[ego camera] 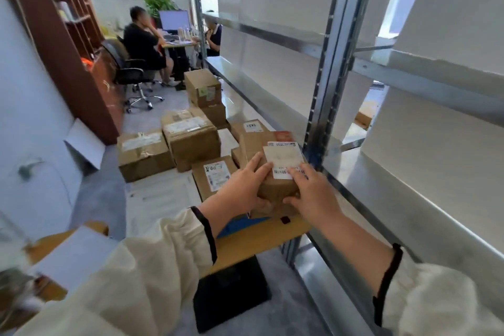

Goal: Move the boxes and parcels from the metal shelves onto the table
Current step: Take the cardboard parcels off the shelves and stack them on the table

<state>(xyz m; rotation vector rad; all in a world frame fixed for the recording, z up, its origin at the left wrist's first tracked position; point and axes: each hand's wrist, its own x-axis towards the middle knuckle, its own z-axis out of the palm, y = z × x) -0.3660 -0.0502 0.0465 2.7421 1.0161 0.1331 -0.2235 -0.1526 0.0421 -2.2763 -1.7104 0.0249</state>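
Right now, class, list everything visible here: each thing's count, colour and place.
parcel: one, brown with white label, held over the table's near end
cardboard boxes: at least six, brown, on the table
table: one, white-covered, left of the shelves
metal shelves: one unit, grey, right
bookcase: one, brown, left
office chair: one, black, far end
seated person: one, dark top, at a desk
left hand: one, cream-sleeved, gripping the parcel
right hand: one, cream-sleeved, gripping the parcel

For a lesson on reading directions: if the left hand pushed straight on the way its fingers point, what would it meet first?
The left hand grips the small parcel; its fingers point at the parcel's white label, probably met first.
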